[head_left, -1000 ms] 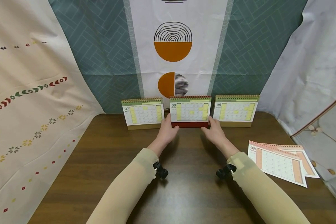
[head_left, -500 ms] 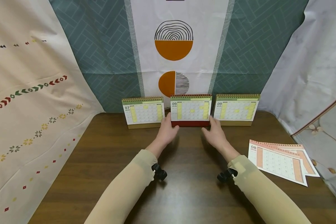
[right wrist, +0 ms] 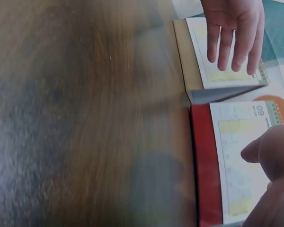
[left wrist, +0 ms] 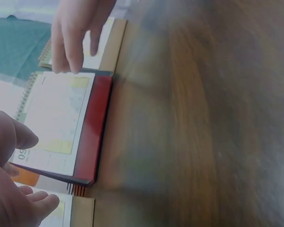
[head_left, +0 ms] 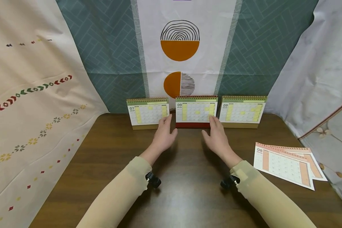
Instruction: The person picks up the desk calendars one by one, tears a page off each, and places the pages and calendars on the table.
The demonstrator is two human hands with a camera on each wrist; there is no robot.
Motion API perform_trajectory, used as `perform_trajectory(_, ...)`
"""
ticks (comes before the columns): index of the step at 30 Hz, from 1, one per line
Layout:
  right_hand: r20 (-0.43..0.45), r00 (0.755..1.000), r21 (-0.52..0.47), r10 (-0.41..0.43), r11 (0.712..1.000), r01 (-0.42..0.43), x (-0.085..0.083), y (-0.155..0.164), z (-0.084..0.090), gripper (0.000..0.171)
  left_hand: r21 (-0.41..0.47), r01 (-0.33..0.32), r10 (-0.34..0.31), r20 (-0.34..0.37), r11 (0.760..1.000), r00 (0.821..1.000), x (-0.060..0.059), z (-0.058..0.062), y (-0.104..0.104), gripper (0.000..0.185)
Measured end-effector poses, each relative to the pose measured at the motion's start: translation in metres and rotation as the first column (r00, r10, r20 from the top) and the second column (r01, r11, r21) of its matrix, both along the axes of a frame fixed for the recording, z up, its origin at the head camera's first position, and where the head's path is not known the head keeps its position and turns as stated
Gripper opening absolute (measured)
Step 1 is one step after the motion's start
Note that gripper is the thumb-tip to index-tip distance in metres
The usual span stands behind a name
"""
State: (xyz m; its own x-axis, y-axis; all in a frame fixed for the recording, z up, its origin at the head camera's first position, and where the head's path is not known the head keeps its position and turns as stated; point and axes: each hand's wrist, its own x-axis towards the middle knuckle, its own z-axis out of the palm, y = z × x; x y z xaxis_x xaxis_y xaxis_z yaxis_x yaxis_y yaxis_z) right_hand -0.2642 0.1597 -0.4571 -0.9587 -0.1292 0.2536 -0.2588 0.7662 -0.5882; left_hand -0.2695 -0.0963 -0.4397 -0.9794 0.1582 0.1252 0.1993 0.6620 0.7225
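Three desk calendars stand in a row at the back of the table: a 07 calendar, a 09 calendar with a red base in the middle, and another 09 calendar on the right. My left hand is held with fingers extended before the 07 calendar's right edge, apart from the red-based one. In front of the red-based calendar's lower right corner is my right hand, its fingers loosely straight. Neither hand grips anything. The left wrist view shows the red base between both hands.
Loose 08 calendar sheets overlap on the right side of the brown wooden table. Patterned cloths hang behind and on both sides, including a white panel with orange half-circles.
My left hand has moved left, away from the red-based calendar's left edge to in front of the 07 calendar. My right hand has shifted slightly inward. The calendars keep their places.
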Motion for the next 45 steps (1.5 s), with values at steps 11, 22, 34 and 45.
perform_trajectory(11,-0.037,0.997,0.051,0.070,0.996,-0.068,0.000,-0.022,0.004,0.083,-0.091,-0.059,0.051,-0.097,0.994,0.994,0.011,0.000,-0.032,0.071)
perform_trajectory(22,-0.057,0.990,0.066,0.126,0.990,-0.122,-0.001,-0.047,0.013,0.084,-0.119,-0.141,0.128,-0.108,0.983,0.986,0.011,0.004,-0.068,0.071)
perform_trajectory(34,-0.078,0.988,0.117,0.131,0.986,-0.122,-0.004,-0.073,0.017,0.083,-0.106,-0.205,0.194,-0.108,0.973,0.975,0.010,0.003,-0.104,0.079)
perform_trajectory(45,-0.053,0.983,0.111,0.174,0.980,-0.167,-0.008,-0.091,0.014,0.086,-0.094,-0.277,0.272,-0.062,0.956,0.960,0.005,-0.002,-0.136,0.080)
